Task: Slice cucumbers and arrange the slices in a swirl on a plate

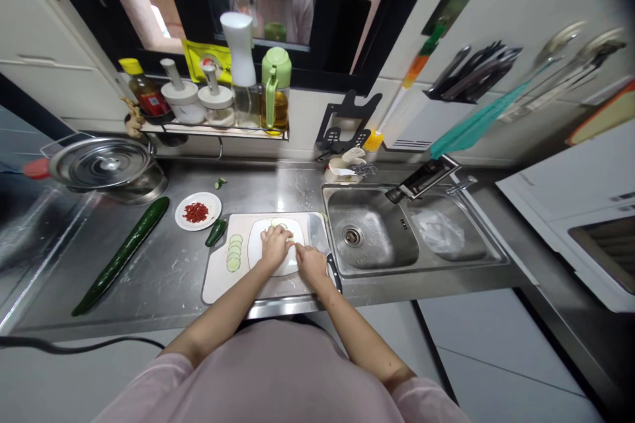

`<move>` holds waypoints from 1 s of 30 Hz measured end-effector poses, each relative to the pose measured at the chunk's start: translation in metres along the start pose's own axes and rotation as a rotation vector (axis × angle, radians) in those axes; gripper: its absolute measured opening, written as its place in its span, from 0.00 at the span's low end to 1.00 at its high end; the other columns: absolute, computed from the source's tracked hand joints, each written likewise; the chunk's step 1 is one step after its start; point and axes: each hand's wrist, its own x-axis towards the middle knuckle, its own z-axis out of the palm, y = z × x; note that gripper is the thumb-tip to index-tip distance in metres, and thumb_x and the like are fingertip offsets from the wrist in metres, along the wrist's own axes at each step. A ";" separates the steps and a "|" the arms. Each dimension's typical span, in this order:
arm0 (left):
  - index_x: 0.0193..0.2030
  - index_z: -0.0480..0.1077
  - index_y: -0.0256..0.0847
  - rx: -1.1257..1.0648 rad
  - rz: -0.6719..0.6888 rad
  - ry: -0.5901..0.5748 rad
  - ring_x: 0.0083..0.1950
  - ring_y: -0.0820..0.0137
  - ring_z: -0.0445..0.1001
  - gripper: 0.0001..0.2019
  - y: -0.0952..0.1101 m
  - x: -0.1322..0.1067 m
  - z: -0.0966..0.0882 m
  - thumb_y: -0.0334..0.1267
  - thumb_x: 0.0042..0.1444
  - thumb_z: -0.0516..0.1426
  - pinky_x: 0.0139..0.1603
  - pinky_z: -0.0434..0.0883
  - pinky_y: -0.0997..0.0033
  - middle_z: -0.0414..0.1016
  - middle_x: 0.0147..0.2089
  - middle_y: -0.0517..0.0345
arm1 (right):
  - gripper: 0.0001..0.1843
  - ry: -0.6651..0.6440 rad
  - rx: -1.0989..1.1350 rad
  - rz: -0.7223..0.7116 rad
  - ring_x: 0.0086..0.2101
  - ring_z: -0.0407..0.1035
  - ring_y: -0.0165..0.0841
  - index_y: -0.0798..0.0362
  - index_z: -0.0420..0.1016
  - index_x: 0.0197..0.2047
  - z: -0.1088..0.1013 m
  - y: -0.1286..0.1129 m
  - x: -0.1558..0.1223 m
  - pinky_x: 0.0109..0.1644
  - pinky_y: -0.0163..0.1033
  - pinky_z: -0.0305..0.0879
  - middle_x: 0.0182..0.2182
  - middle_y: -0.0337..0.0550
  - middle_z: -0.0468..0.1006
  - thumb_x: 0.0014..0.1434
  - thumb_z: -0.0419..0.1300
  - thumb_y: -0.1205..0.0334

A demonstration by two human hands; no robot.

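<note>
A pale cutting board [221, 277] lies on the steel counter in front of me, with a white plate [255, 248] on it. My left hand [275, 244] rests on the plate with its fingers curled over pale cucumber slices. My right hand [310, 261] is next to it at the plate's right edge, fingers closed; what it holds is hidden. A row of cucumber slices [234, 252] lies on the board left of the plate, with a short green cucumber end [216, 232] beyond it. A knife with a black handle [333, 272] lies along the board's right side.
A long whole cucumber [124, 254] lies on the counter at left, near a small plate of chopped red chilli [197, 211] and a steel pot with lid [104, 165]. The sink [377, 238] is right of the board. A shelf [218, 129] of bottles stands behind.
</note>
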 end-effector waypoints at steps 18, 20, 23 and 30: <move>0.42 0.75 0.45 -0.046 -0.067 -0.030 0.55 0.58 0.61 0.10 0.006 0.002 -0.003 0.42 0.57 0.56 0.53 0.53 0.57 0.71 0.50 0.51 | 0.20 0.124 0.136 0.056 0.40 0.73 0.35 0.49 0.64 0.60 0.003 0.004 0.000 0.41 0.35 0.60 0.42 0.48 0.79 0.66 0.47 0.58; 0.42 0.75 0.46 -0.068 -0.093 -0.028 0.55 0.58 0.61 0.09 0.008 0.002 -0.004 0.41 0.56 0.57 0.53 0.53 0.57 0.72 0.50 0.52 | 0.21 0.157 0.185 0.095 0.40 0.73 0.35 0.49 0.65 0.60 0.003 0.008 0.000 0.42 0.35 0.60 0.41 0.48 0.79 0.66 0.47 0.57; 0.41 0.75 0.47 -0.142 -0.153 0.024 0.54 0.60 0.63 0.09 0.010 -0.002 -0.007 0.40 0.57 0.56 0.52 0.54 0.58 0.73 0.49 0.53 | 0.22 0.227 0.284 0.161 0.37 0.73 0.35 0.51 0.69 0.58 0.005 0.017 -0.001 0.40 0.35 0.60 0.38 0.47 0.80 0.66 0.47 0.56; 0.41 0.76 0.47 -0.346 -0.317 0.369 0.50 0.62 0.68 0.10 -0.006 -0.041 -0.017 0.39 0.57 0.54 0.52 0.57 0.59 0.75 0.46 0.55 | 0.23 0.393 0.517 0.212 0.29 0.70 0.34 0.54 0.74 0.53 0.012 0.042 -0.009 0.34 0.34 0.59 0.27 0.43 0.78 0.62 0.46 0.55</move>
